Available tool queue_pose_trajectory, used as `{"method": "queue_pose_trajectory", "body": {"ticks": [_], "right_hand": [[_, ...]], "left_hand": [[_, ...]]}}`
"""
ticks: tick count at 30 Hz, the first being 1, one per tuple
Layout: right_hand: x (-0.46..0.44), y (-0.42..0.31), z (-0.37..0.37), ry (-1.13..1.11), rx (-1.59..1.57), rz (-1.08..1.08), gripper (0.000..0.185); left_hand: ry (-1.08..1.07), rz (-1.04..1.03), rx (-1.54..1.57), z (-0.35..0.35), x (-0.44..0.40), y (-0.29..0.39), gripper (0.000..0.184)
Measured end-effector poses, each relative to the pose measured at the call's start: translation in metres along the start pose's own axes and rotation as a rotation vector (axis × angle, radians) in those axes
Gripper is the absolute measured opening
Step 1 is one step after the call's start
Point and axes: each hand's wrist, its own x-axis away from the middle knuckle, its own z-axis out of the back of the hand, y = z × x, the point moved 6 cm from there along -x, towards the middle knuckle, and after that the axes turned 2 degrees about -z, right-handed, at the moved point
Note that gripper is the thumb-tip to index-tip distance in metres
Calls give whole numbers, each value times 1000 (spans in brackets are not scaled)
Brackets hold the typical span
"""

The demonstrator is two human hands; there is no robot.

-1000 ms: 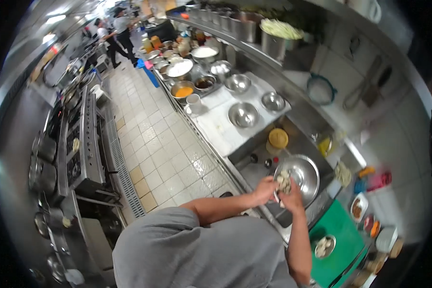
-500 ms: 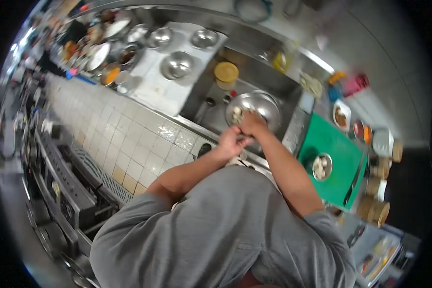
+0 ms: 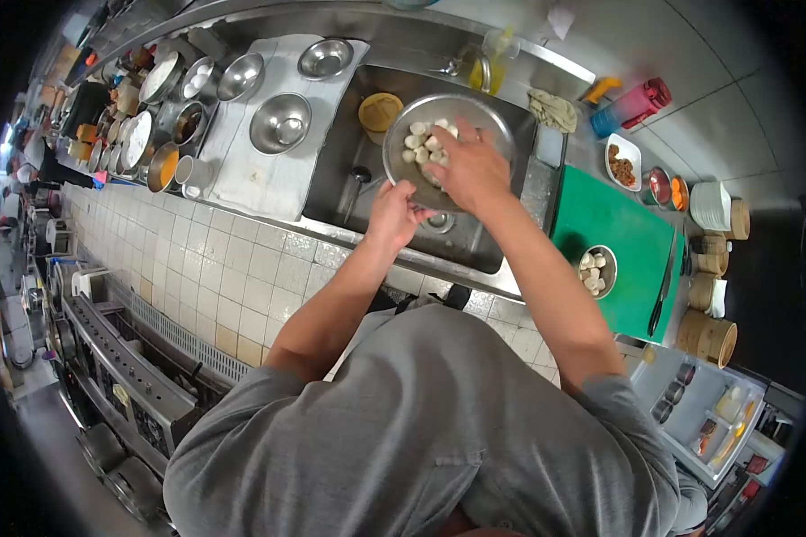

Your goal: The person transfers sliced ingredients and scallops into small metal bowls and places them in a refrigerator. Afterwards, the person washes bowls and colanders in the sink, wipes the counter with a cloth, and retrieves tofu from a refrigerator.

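A large steel bowl (image 3: 497, 121) is held over the sink (image 3: 331, 179), with several white round pieces (image 3: 416, 143) in its left part. My left hand (image 3: 396, 213) grips the bowl's near rim, thumb on the rim and fingers curled beneath. Inside the bowl, my right hand (image 3: 472, 168) rests on the white pieces with its fingers spread. A small steel bowl with more white pieces (image 3: 593, 272) stands on the green cutting board (image 3: 631, 234) at the right. Beside it on the board lies a knife (image 3: 661, 295).
Steel bowls (image 3: 280, 123) stand on a white cloth (image 3: 251, 179) left of the sink. A yellow-lidded tub (image 3: 381, 112) is in the sink. Behind are a faucet and a yellow bottle (image 3: 485, 72). Bamboo steamers (image 3: 707, 338) stand right of the board, and a stove (image 3: 130, 371) is at lower left.
The view has swung toward the sink. The large bowl has been lifted from the sink floor, my left hand has taken its rim, and my right hand has let go of the white pieces it held.
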Motion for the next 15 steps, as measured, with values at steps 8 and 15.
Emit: {"method": "queue_pose_trajectory", "body": {"ticks": [8, 15], "right_hand": [[44, 110, -205, -100, -153, -1, 25], [83, 165, -486, -1336, -101, 104, 50]], "left_hand": [[133, -122, -273, 136, 27, 55, 26], [397, -160, 118, 148, 45, 46, 21]]}}
